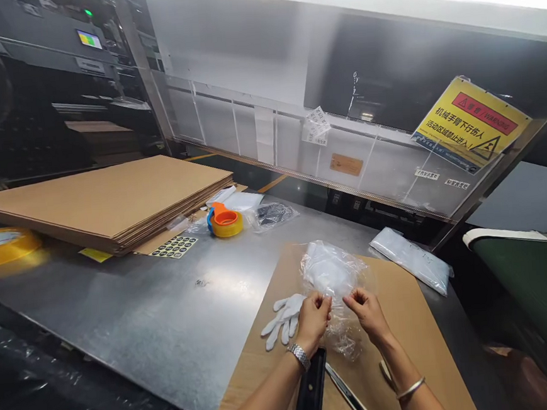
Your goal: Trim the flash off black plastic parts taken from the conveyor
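A clear plastic bag [328, 270] with something white inside lies on a brown cardboard sheet [401, 327]. My left hand [314, 318] pinches the near part of the bag's film. Across from it, my right hand [368, 314] has thumb and fingers pressed together at the film's other side. Crumpled film [345, 341] hangs between and below both hands. A white glove [280, 321] rests just left of my left hand. Under my forearms lie a long black piece [310, 388] and a slim silver tool [345, 389], possibly a utility knife; its kind is unclear.
Stacked cardboard [112, 199] sits on the metal table [183, 326] at left, beside a yellow tape roll [4, 245]. An orange tape dispenser [226, 220] and sticker sheet [175, 246] are nearby. Packed white bags [413, 258] lie right. A clear panel with a warning sign [473, 125] stands behind.
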Demonstrator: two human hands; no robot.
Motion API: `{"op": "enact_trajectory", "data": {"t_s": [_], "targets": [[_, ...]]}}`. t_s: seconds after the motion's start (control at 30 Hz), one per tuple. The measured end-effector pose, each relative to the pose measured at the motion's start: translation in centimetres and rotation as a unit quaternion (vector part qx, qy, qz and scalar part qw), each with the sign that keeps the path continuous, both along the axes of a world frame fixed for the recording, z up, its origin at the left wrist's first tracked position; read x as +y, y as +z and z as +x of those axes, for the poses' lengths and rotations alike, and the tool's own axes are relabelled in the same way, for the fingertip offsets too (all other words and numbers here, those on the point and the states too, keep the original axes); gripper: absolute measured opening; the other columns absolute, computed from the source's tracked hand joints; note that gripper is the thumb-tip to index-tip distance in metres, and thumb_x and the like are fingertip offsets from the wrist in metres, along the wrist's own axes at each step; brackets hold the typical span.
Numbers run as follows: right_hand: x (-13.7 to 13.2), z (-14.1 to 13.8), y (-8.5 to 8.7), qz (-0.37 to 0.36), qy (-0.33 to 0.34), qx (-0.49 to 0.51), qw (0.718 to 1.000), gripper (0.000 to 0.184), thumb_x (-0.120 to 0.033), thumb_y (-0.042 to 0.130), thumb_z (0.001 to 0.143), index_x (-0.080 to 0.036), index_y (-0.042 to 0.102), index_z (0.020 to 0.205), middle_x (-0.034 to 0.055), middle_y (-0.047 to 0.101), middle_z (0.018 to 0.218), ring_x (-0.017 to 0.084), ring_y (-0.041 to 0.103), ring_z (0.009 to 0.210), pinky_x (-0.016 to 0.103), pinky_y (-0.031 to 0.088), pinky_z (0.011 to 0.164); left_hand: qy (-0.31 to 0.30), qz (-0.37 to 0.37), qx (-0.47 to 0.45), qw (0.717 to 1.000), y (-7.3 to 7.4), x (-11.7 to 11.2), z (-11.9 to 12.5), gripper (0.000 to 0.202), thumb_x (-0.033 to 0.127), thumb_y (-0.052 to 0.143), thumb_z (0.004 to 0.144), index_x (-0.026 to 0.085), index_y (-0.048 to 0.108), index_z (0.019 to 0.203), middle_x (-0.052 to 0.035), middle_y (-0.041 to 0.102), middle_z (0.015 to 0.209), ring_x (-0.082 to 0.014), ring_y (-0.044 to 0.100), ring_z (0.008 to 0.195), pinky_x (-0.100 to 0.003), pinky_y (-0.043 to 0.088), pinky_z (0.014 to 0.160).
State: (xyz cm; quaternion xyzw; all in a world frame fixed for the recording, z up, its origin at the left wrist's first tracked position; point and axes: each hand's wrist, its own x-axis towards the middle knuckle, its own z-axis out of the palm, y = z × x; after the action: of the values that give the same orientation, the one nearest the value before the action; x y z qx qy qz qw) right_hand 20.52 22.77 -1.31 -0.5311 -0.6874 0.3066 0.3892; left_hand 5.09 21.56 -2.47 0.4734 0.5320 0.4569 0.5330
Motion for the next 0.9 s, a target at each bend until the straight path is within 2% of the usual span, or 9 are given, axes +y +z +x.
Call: {"op": "enact_trajectory", "data": {"t_s": [0.13,0.23,0.33,0.47,0.57,0.77,0.83,0.9], "targets": [[0.6,-0.1,-0.7,0.005,-0.05,0.016,0.999,0.024,-0.035,0.049,0.089,-0.013,0.057,0.098,0.0014,0.06,0.087,0.011,0.059,0.069,0.027,0.05,0.061,0.039,-0.003,0.02,0.999,-1.0,-0.3,-1.4,0.025,0.034,0.049,0.087,0.013,0.056,0.097,-0.0026,0.06,0.085,-0.011,0.057,0.065,-0.027,0.05,0.057],[1.0,-0.3,-0.9,0.013,-0.063,0.005,0.998,0.024,-0.034,0.051,0.089,-0.013,0.057,0.101,0.0026,0.06,0.092,0.013,0.06,0.075,0.03,0.051,0.066,0.04,-0.004,0.043,0.998,-1.1,0.3,-1.2,0.025,0.034,0.049,0.087,0.013,0.056,0.099,-0.0031,0.061,0.086,-0.0117,0.058,0.067,-0.028,0.051,0.059],[1.1,-0.2,-0.5,0.03,-0.073,-0.022,0.997,0.024,-0.034,0.051,0.089,-0.013,0.057,0.099,0.0024,0.061,0.092,0.014,0.06,0.076,0.031,0.051,0.068,0.023,0.003,0.073,0.997,-0.4,1.8,0.3,0.025,0.033,0.049,0.087,0.013,0.056,0.101,-0.0039,0.061,0.089,-0.0128,0.059,0.07,-0.03,0.052,0.063],[0.6,0.7,0.7,0.056,-0.078,-0.075,0.993,0.022,-0.034,0.05,0.089,-0.014,0.059,0.094,0.0018,0.061,0.089,0.013,0.059,0.076,0.031,0.05,0.069,-0.027,0.022,0.135,0.99,1.1,4.0,2.8,0.027,0.031,0.052,0.085,0.015,0.055,0.107,-0.0073,0.059,0.105,-0.0181,0.059,0.088,-0.038,0.051,0.075],[-0.1,1.4,1.3,0.065,-0.076,-0.115,0.988,0.022,-0.034,0.049,0.089,-0.015,0.059,0.088,0.0006,0.061,0.083,0.012,0.058,0.073,0.03,0.049,0.068,-0.05,0.025,0.183,0.982,2.3,4.7,3.4,0.03,0.03,0.054,0.084,0.015,0.054,0.109,-0.0083,0.057,0.11,-0.0203,0.058,0.094,-0.04,0.049,0.079],[-1.8,1.1,1.9,0.053,-0.057,-0.149,0.986,0.026,-0.035,0.054,0.085,-0.015,0.056,0.068,-0.0031,0.056,0.066,0.011,0.054,0.064,0.027,0.044,0.063,-0.012,0.06,0.217,0.974,4.2,3.1,0.1,0.029,0.032,0.051,0.086,0.015,0.054,0.109,-0.0084,0.056,0.111,-0.0208,0.056,0.097,-0.043,0.046,0.083],[-2.2,0.2,2.3,0.046,-0.047,-0.137,0.988,0.026,-0.034,0.056,0.082,-0.016,0.055,0.063,-0.0033,0.053,0.061,0.011,0.051,0.061,0.025,0.04,0.059,-0.018,0.077,0.204,0.976,4.6,1.9,-0.9,0.025,0.034,0.05,0.086,0.014,0.057,0.1,-0.0063,0.06,0.099,-0.0183,0.058,0.089,-0.04,0.047,0.079],[-2.6,-0.9,2.7,0.04,-0.032,-0.12,0.992,0.026,-0.034,0.057,0.08,-0.017,0.055,0.06,-0.0028,0.052,0.057,0.012,0.048,0.058,0.023,0.035,0.054,-0.052,0.093,0.179,0.978,4.7,0.5,-1.4,0.025,0.037,0.051,0.085,0.013,0.059,0.086,-0.0027,0.062,0.081,-0.0145,0.059,0.074,-0.033,0.049,0.069]]}}
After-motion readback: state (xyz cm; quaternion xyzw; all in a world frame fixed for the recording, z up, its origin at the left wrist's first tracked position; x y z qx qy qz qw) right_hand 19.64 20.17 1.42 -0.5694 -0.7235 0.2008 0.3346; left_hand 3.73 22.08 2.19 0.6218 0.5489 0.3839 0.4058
